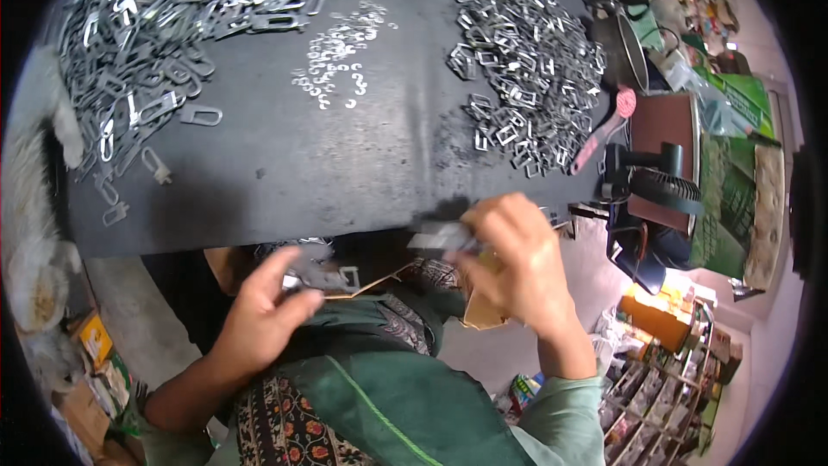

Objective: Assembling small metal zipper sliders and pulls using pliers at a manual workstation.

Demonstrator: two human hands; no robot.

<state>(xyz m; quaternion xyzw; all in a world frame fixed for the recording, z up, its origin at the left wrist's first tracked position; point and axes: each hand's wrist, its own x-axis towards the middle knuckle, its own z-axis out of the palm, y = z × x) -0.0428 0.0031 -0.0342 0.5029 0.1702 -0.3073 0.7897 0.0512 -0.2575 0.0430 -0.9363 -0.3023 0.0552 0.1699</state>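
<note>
My left hand [272, 306] is closed below the table's front edge, with a flat grey metal piece [335, 279] between thumb and fingers. That piece ends in a small rectangular loop. To its right, my right hand [517, 263] pinches a blurred grey metal piece [437, 238] just off the same edge. Its exact shape cannot be made out. On the dark table [259, 198] lie a big heap of long metal loop pieces [203, 0] at the left, small shiny C-shaped bits [332, 56] in the middle, and a heap of rectangular metal loops [526, 60] at the right.
At the table's right edge lie a pink long-handled tool [608, 129], dark bowls [623, 47] and a small black fan [660, 181]. A whitish furry thing [34, 207] runs along the left side. Cardboard [483, 311] shows over my lap, and shelves [660, 388] stand at lower right.
</note>
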